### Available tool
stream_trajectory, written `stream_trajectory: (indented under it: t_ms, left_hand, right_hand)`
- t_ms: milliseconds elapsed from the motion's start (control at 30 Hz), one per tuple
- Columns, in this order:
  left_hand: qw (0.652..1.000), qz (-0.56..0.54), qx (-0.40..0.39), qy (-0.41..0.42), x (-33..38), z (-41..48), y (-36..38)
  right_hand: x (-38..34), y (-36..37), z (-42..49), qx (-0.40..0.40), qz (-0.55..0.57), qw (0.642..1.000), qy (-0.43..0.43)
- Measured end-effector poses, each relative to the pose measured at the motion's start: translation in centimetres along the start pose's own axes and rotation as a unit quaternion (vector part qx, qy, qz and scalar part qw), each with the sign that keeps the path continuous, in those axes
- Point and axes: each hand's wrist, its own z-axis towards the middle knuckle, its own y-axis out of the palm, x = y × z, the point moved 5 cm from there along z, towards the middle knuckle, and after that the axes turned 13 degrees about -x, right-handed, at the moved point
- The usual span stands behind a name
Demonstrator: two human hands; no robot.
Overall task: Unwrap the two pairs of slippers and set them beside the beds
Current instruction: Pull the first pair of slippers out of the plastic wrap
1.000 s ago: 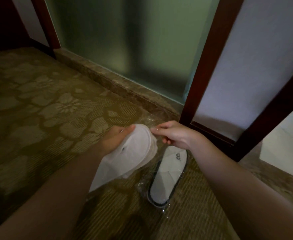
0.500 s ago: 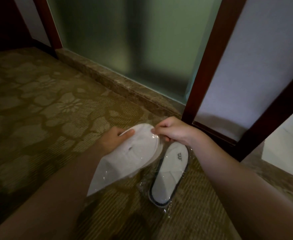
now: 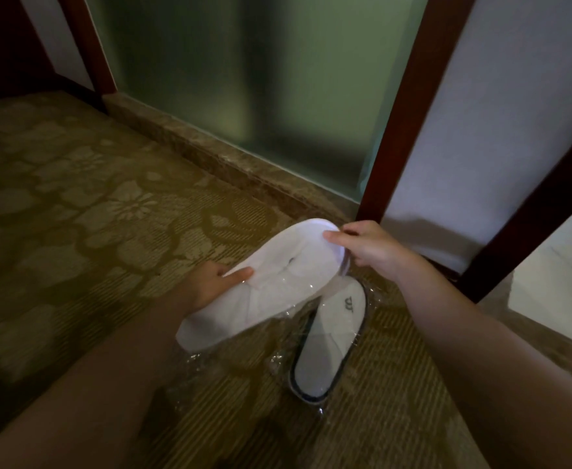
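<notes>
Now the white slippers (image 3: 271, 282) stick farther out; right hand (image 3: 369, 248) pinches them at one o'clock, left hand (image 3: 210, 286) grips maybe the wrapper (image 3: 210, 336), pulling them free.

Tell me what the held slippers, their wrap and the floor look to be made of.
Slippers: soft white fabric, matte; it creases under the fingers.
Wrap: thin clear plastic film, glossy; it crinkles and glints.
Floor: woven carpet, likely; ribbed texture and floral pattern.
</notes>
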Motion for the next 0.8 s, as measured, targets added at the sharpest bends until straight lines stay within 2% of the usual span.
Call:
stream_trajectory:
  t_ms: [100,200,400,567,800]
  left_hand:
    - [1.000,0.001,0.002,-0.008,0.5,0.1,-0.2]
    - [1.000,-0.006,0.009,-0.007,1.3,0.4,-0.3]
    - [0.999,-0.015,-0.025,-0.040,-1.5,0.2,-0.7]
    - [0.998,0.016,-0.033,-0.053,-1.6,0.1,-0.5]
    - [0.996,0.091,0.016,-0.018,-2.3,0.3,-1.5]
  right_hand:
    - [0.0,-0.2,-0.1,-0.010,-0.016,1.000,0.009]
    - [-0.1,-0.5,-0.2,0.008,0.019,1.000,0.006]
    - [0.4,-2.6,0.1,0.148,0.139,0.979,-0.033]
    - [3.9,-4.1,-0.8,0.249,0.267,0.931,-0.012]
    - [8.2,-4.7,-2.0,0.357,0.389,0.849,0.025]
